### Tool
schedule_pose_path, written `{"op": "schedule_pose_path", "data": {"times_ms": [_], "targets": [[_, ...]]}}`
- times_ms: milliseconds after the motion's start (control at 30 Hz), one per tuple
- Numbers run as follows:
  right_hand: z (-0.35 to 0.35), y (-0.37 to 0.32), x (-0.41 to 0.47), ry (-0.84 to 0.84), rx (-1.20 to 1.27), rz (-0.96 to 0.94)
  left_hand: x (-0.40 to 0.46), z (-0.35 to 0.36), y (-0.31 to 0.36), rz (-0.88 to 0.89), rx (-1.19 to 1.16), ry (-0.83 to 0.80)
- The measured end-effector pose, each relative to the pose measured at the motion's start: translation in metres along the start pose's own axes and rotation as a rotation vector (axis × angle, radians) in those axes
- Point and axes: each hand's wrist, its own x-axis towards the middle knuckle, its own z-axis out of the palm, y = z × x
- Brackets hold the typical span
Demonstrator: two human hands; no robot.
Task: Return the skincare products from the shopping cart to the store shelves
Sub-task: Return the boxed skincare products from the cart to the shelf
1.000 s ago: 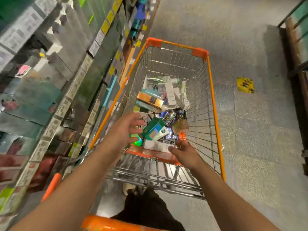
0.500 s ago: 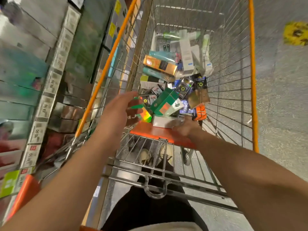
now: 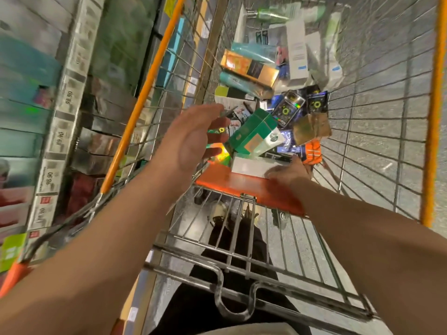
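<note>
Place: a shop aisle with a grey floor [image 3: 377, 32].
Cart [image 3: 154, 76]: wire, orange rim, in the middle.
Boxes: piled in the cart, from the middle up to 12 o'clock.
Green box [image 3: 251, 132]: tilted on top of the pile.
White box [image 3: 251, 166]: flat under the green box.
Left hand [image 3: 191, 139]: fingers spread and loose, holding nothing, just beside the green box at its 9 o'clock.
Right hand [image 3: 287, 171]: blurry, lying on the white box; I cannot tell if it grips.
Shelves [image 3: 55, 112]: at 9 o'clock, with price tags.
</note>
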Motion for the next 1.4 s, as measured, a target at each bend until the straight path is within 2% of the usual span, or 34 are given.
{"op": "schedule_pose_path", "data": {"times_ms": [433,533,633,800,967,1167,1267,1400], "targets": [[0.001,-0.015,-0.012,-0.056,-0.041,-0.138,-0.001,-0.008,0.013,-0.022,0.078,-0.001],[0.002,-0.019,-0.012,-0.002,-0.259,-0.167,0.000,-0.008,0.015,-0.027,0.087,0.008],[0.000,-0.027,-0.024,-0.035,-0.435,-0.116,-0.004,-0.006,0.017,-0.045,0.116,0.004],[0.000,-0.023,-0.052,-0.174,-0.138,-0.111,-0.016,0.001,0.022,-0.070,0.139,-0.025],[-0.006,-0.020,-0.071,-0.160,0.024,-0.162,-0.034,0.001,0.029,-0.017,0.159,-0.004],[-0.013,-0.026,-0.100,0.038,0.180,-0.219,-0.064,-0.001,0.039,0.035,0.152,-0.019],[-0.025,-0.031,-0.120,0.136,0.167,-0.321,-0.077,-0.001,0.041,0.052,0.133,-0.014],[-0.035,-0.038,-0.145,0.258,0.283,-0.449,-0.098,-0.007,0.041,0.094,0.117,-0.014]]}}
